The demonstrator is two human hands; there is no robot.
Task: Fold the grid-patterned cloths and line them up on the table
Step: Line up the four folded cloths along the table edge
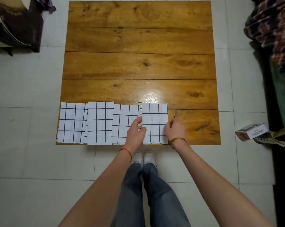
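1. Soft, light fabric: bends easily, best pinched at an edge.
2. Left hand (136, 131) fingers curled on left edge of fourth cloth (155, 123); right hand (175, 131) fingers pressed together at its right edge.
3. Lies rightmost in the row of cloths (99, 123), near edge of wooden table (138, 66).

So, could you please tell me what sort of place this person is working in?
Probably a room in a home, not a workshop: a low wooden plank table on a pale tiled floor, plaid bedding or clothing heaped at the right, and a small cardboard box on the floor.
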